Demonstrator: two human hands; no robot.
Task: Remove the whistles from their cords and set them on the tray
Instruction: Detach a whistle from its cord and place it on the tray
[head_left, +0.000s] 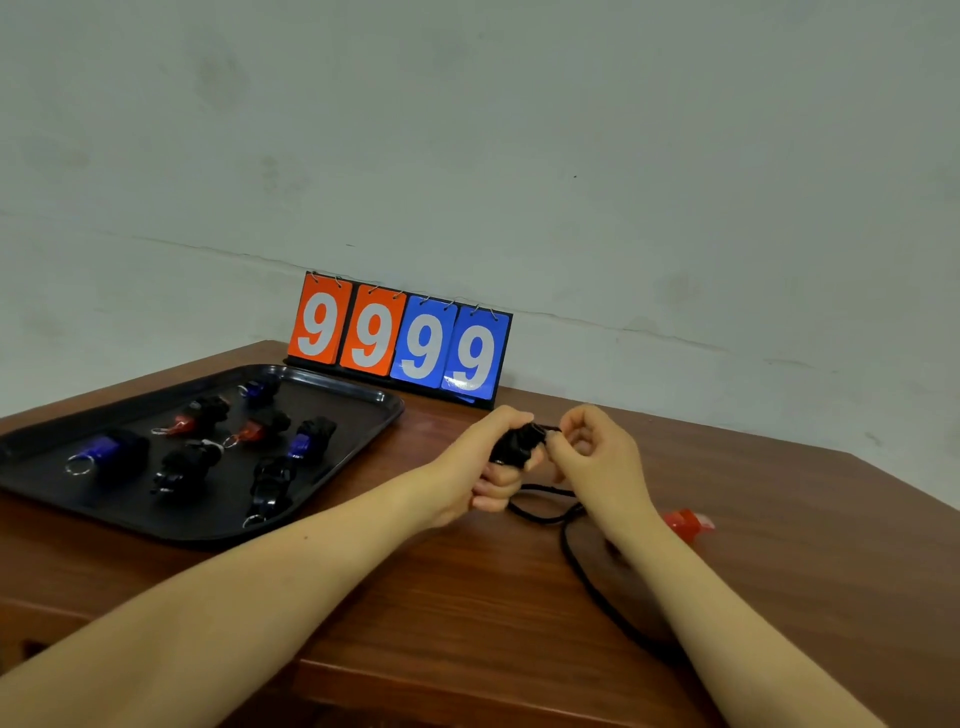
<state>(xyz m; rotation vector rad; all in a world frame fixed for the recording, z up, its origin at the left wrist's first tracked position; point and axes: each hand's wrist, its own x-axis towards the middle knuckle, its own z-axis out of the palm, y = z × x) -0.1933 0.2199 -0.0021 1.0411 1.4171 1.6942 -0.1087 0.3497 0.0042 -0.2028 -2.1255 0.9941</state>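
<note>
Black whistle (514, 446) gripped in left hand (485, 462) fingers; right hand (597, 454) fingers pinching its cord (571, 551) end

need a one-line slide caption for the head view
Left hand grips a black whistle while the right hand works its cord loose, beside a tray of whistles.

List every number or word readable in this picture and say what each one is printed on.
"9" on the first orange flip card of the scoreboard
"9" on the second orange flip card
"9" on the first blue flip card
"9" on the second blue flip card
No other text is visible; the whistles on the tray show no readable marks.
</note>
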